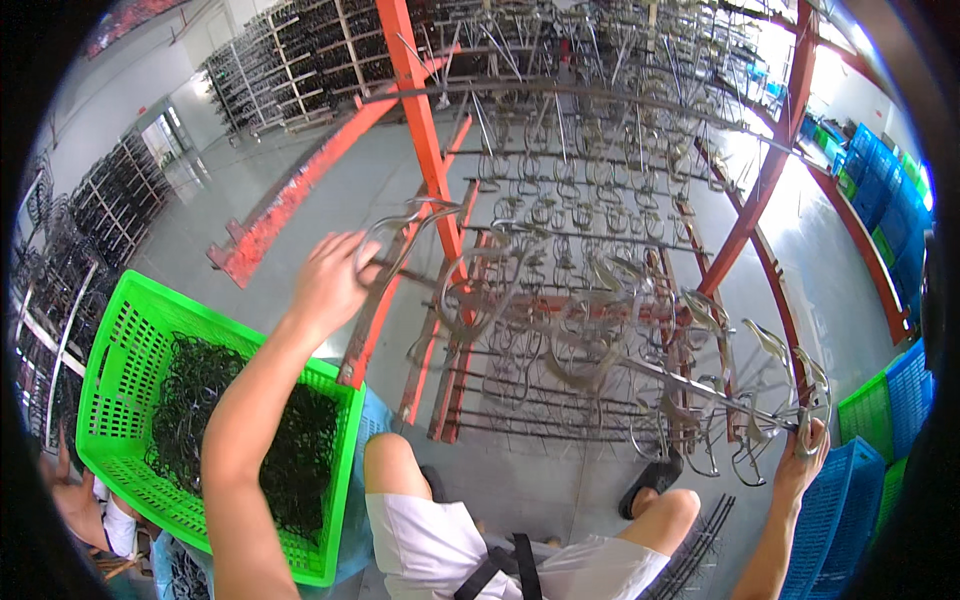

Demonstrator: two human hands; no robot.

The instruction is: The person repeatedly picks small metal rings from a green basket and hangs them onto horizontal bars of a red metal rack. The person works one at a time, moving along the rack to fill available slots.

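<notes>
My left hand (pixel 338 278) is closed round one end of a bent, looped grey metal piece (pixel 425 212), close to the orange upright. On the right, my right hand (pixel 803 455) grips the end of a long metal rod (pixel 690 382), its fingers partly hidden by curved pieces. Several bent metal pieces (pixel 765 425) hang along this rod, which slants up and left across the front of the rack. Some of them near the middle are smeared by motion. Below my left forearm stands a green plastic crate (pixel 225 325) holding a tangle of thin black strands (pixel 195 400).
An orange metal rack (pixel 415 110) holds many rows of similar pieces in front of me. Blue crates (pixel 835 520) and green crates (pixel 868 412) are stacked at the right. Loose dark rods (pixel 708 540) lie by my foot. Another person (pixel 95 510) is at the lower left.
</notes>
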